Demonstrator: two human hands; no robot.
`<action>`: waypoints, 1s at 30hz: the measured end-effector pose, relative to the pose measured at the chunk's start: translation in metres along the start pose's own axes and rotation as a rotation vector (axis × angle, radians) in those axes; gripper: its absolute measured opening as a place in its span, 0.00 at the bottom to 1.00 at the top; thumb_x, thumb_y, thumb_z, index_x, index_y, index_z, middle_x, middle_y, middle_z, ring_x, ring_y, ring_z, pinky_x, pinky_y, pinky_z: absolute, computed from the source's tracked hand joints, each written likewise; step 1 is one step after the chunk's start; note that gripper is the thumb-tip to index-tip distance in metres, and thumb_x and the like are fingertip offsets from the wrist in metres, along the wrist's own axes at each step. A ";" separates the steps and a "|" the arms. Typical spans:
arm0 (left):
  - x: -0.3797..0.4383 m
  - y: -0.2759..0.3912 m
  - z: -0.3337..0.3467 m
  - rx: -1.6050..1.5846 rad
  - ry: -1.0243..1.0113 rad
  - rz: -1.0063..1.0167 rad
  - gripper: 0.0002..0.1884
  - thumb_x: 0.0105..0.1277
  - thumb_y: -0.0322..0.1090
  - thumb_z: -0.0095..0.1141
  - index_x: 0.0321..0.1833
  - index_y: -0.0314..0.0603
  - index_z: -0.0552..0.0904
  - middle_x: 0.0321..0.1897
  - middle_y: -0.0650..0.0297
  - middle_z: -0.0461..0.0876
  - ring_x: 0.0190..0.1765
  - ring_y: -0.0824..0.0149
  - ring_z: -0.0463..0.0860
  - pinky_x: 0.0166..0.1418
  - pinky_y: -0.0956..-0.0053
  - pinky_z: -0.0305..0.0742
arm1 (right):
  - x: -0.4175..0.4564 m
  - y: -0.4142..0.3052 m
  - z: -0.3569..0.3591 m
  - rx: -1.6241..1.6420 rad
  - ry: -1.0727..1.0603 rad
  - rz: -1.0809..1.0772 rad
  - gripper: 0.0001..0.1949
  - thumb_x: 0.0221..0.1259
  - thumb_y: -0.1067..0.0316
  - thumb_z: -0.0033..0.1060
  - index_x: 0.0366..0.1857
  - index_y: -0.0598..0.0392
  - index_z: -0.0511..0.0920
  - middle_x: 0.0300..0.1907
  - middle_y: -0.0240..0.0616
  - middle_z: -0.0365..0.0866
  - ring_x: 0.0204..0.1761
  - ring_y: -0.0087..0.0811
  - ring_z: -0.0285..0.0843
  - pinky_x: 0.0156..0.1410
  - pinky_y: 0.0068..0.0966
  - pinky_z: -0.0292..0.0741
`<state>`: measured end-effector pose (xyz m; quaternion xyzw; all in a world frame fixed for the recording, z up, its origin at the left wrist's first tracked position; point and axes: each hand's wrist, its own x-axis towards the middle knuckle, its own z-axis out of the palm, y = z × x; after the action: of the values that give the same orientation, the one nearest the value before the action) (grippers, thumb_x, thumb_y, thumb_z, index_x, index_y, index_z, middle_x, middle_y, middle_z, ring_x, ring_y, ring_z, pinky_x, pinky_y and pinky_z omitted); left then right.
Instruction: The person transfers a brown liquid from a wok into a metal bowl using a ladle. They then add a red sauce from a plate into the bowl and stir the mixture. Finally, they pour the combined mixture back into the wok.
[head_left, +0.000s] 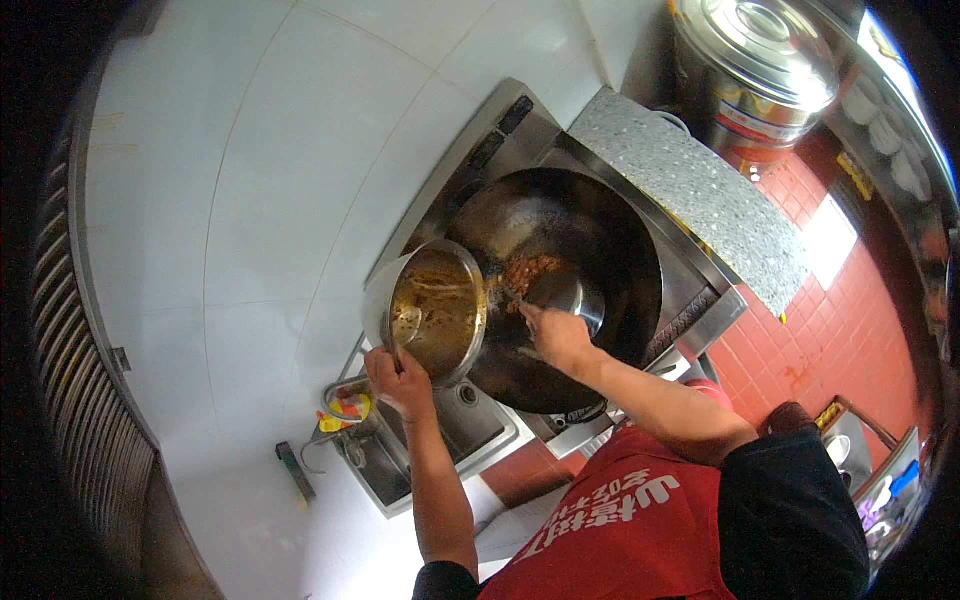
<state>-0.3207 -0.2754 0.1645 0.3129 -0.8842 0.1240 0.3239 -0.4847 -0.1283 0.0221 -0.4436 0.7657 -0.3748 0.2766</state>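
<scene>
My left hand (400, 381) grips the rim of a metal basin (441, 319), which is tipped over the left side of a large dark wok (622, 240). Oily brown residue coats the inside of the basin. In my right hand (556, 336) is a utensil, its near part hidden by my fingers; its tip reaches toward the reddish-brown chopped food (532, 271) at the bottom of the wok. A shiny rounded metal surface (589, 301) shows just beyond the right hand; whether it belongs to the utensil cannot be told.
The wok sits on a stainless steel range (686, 281) against a tiled wall (300, 187). A speckled counter (690, 172) lies at the right, with a large lidded steel pot (757, 75) behind it. A metal sink (382, 457) with a yellow and red packet (349, 411) near it stands at the lower left.
</scene>
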 end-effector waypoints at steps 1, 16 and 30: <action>-0.002 -0.001 -0.002 0.009 -0.011 0.004 0.09 0.63 0.26 0.57 0.27 0.33 0.71 0.31 0.51 0.75 0.34 0.47 0.76 0.37 0.55 0.72 | 0.008 -0.002 -0.008 0.007 0.042 0.004 0.19 0.64 0.68 0.49 0.59 0.49 0.74 0.32 0.49 0.83 0.34 0.50 0.83 0.38 0.45 0.78; -0.104 -0.023 0.000 -0.909 0.362 -1.458 0.13 0.52 0.21 0.55 0.43 0.34 0.77 0.40 0.58 0.81 0.39 0.60 0.80 0.44 0.64 0.75 | -0.063 -0.109 -0.019 -0.179 -0.289 -0.307 0.21 0.60 0.69 0.52 0.59 0.56 0.72 0.33 0.48 0.82 0.32 0.46 0.85 0.34 0.39 0.81; -0.116 -0.019 -0.028 -0.841 -0.074 -1.245 0.20 0.69 0.47 0.47 0.56 0.44 0.79 0.59 0.51 0.74 0.58 0.50 0.76 0.60 0.50 0.73 | -0.178 -0.167 -0.015 -0.165 0.029 -0.326 0.15 0.57 0.64 0.56 0.46 0.58 0.72 0.23 0.41 0.80 0.25 0.43 0.83 0.24 0.39 0.74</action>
<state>-0.2261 -0.2237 0.1107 0.6087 -0.5271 -0.4409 0.3966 -0.3363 -0.0201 0.1833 -0.5774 0.7157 -0.3570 0.1639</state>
